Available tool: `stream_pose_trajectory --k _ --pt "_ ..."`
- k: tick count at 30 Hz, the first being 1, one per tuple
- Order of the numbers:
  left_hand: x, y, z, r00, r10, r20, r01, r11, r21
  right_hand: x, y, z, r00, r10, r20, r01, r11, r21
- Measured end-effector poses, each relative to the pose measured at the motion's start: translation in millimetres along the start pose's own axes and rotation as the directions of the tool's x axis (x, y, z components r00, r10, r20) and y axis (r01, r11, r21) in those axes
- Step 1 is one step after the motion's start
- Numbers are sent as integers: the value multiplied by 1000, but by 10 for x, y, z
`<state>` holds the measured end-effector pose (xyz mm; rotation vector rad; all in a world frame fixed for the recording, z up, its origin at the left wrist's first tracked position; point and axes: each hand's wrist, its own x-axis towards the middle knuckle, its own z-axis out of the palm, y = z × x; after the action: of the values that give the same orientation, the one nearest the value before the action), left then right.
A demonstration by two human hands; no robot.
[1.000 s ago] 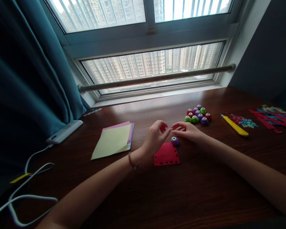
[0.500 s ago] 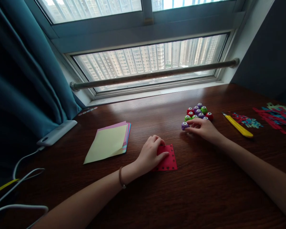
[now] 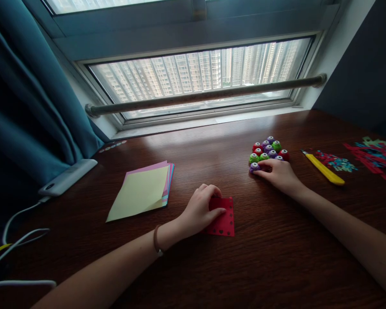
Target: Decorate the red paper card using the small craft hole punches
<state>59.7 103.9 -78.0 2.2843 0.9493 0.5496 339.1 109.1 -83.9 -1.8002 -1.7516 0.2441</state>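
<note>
The small purple round paper punch [image 3: 254,167] sits on the dark wooden counter [image 3: 276,257] at the near-left edge of the cluster of red, green and purple punches [image 3: 267,151]. The right hand [image 3: 276,174] lies just right of it, fingertips closed on its side. The left hand [image 3: 201,210], farther away, presses flat on the red square paper with punched borders [image 3: 223,219].

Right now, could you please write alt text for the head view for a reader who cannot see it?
On a dark wooden table by a window, the left hand rests on a red paper square with punched edges, while the right hand touches a purple punch beside a cluster of small punches. A stack of coloured paper lies left, a yellow tool right.
</note>
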Motion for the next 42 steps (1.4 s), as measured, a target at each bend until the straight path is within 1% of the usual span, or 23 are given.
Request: stream_pose_trajectory --k 2,4,5,6,7,8,9,10,11,12,13,16,19,21,28,37,40,42 --pt "-3 1 6 1000 -12 4 12 1000 -3 -19 -25 -1 999 -2 -45 -1 999 -53" --pt "-2 7 5 1000 -16 8 16 1000 -6 -62 -99 -4 986 -36 -161 17 993 -119" --pt "-1 10 2 1000 -16 10 17 1000 -8 -93 -155 -6 974 -77 -215 49 990 -132" --pt "1 12 -3 1000 -16 11 16 1000 -11 -130 -220 -5 963 -136 -232 112 987 -115" --pt "3 14 -9 1000 -15 11 15 1000 -15 -172 -289 -2 958 -211 -194 203 977 -59" --pt "5 16 -15 1000 -10 15 10 1000 -20 -216 -358 7 949 -296 -108 301 953 33" --pt "7 18 -21 1000 -4 19 4 1000 -26 -259 -422 22 926 -378 0 374 915 151" --pt "8 20 -26 1000 4 25 -3 999 -33 -299 -475 43 889 -446 106 406 874 267" --pt "9 23 -31 999 11 32 -10 999 -39 -334 -517 68 854 -486 188 400 843 359" --pt "10 26 -35 999 16 39 -14 999 -45 -361 -545 97 835 -495 241 370 829 420" --pt "10 29 -38 999 19 47 -16 999 -49 -379 -562 127 835 -479 269 329 828 454" --pt "10 41 -45 997 29 71 -25 998 -57 -390 -572 198 866 -393 309 221 856 468" --pt "16 52 -50 996 37 81 -33 998 -51 -370 -579 228 889 -319 328 159 888 432" --pt "25 57 -52 996 39 82 -35 998 -47 -363 -596 240 898 -291 329 138 898 418" --pt "36 58 -42 996 61 70 -57 997 -52 -392 -630 282 916 -264 304 140 916 376" --pt "29 66 -48 996 57 70 -53 997 -54 -405 -639 286 907 -316 278 229 924 305" --pt "29 83 -55 996 54 69 -50 997 -58 -425 -635 288 909 -330 255 234 910 344" --pt "29 90 -59 996 49 68 -45 997 -65 -408 -614 259 922 -302 241 186 894 407"
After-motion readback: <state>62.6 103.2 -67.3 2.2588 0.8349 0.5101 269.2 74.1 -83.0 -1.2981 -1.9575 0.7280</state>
